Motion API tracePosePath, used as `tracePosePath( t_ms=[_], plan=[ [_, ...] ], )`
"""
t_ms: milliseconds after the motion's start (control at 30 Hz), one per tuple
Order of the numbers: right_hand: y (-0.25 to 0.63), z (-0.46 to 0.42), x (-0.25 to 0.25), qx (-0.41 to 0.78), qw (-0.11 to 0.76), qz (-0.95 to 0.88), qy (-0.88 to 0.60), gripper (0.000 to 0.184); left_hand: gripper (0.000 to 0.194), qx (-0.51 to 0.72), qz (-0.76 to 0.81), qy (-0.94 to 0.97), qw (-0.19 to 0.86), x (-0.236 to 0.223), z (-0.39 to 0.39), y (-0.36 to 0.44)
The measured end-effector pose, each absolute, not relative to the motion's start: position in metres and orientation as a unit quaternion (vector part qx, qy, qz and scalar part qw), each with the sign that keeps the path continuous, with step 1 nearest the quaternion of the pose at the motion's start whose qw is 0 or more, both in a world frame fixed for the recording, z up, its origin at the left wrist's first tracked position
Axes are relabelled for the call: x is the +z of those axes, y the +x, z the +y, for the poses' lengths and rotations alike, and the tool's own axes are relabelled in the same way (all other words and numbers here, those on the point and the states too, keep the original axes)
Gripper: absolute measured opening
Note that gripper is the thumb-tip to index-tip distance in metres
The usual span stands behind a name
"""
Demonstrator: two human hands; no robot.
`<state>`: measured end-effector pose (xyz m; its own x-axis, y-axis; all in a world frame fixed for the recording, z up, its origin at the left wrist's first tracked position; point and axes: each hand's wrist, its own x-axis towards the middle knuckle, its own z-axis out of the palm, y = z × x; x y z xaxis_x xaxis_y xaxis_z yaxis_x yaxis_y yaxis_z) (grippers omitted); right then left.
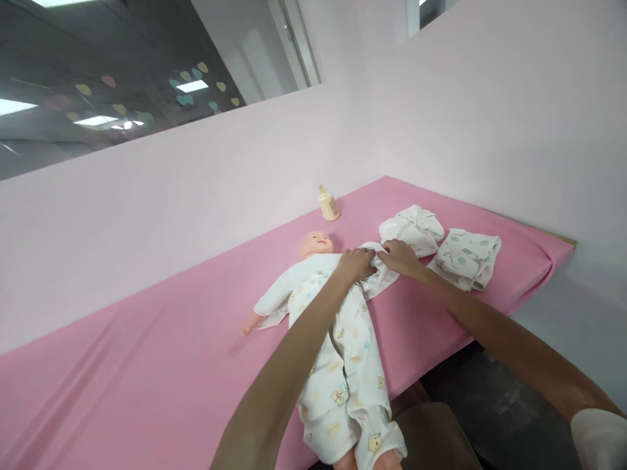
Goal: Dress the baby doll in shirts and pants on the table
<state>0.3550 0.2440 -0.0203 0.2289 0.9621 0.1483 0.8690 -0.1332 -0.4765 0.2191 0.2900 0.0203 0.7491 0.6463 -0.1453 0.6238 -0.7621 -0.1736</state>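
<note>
A baby doll (316, 244) lies on its back on a pink-covered table, wearing patterned white trousers (365, 346) and a white top (294, 279). The doll's arm on the left of the view is stretched out in its sleeve, its hand showing at the cuff. At the doll's other side, my left hand (357, 265) has its fingers closed on the white top by the shoulder. My right hand (400, 257) pinches the same top's sleeve (381, 282) a little farther right. The doll's arm on that side is hidden by cloth and hands.
Two bundles of white cloth, one plain-looking (413, 228) and one with green prints (467, 256), lie to the right. A baby bottle (328, 204) stands near the wall beyond the doll's head. The pink table cover (161, 365) ends at a near edge.
</note>
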Motion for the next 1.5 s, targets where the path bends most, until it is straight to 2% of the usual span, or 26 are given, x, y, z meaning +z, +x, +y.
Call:
tracePosePath(
  t_ms=[133,400,733,933,1133,1200,1367,1500],
  plan=[
    [0.363,0.239,-0.023,0.077,0.245,-0.612,-0.748,0.017,0.031,0.074,-0.324,-0.942,0.052,0.015,0.286,0.224],
    [0.378,0.230,-0.016,0.054,0.208,-0.553,-0.805,0.024,0.032,0.016,-0.361,-0.932,0.012,0.020,0.279,0.221],
    [0.395,0.229,-0.013,0.154,0.279,-0.500,-0.805,0.020,0.026,-0.063,-0.388,-0.919,-0.032,0.022,0.284,0.212],
    [0.402,0.227,-0.014,0.205,0.333,-0.467,-0.793,0.019,0.026,-0.055,-0.402,-0.911,-0.068,0.024,0.282,0.210],
    [0.407,0.226,-0.013,0.278,0.282,-0.487,-0.778,0.017,0.023,-0.094,-0.418,-0.899,-0.091,0.025,0.287,0.208],
    [0.404,0.226,-0.013,0.264,0.254,-0.505,-0.782,0.017,0.027,-0.100,-0.405,-0.904,-0.094,0.025,0.288,0.207],
    [0.391,0.223,-0.015,0.134,0.189,-0.557,-0.797,0.025,0.033,-0.076,-0.354,-0.931,-0.047,0.012,0.291,0.208],
    [0.390,0.219,-0.016,0.066,0.170,-0.573,-0.799,0.026,0.037,-0.077,-0.350,-0.934,-0.010,0.004,0.293,0.209]
  ],
)
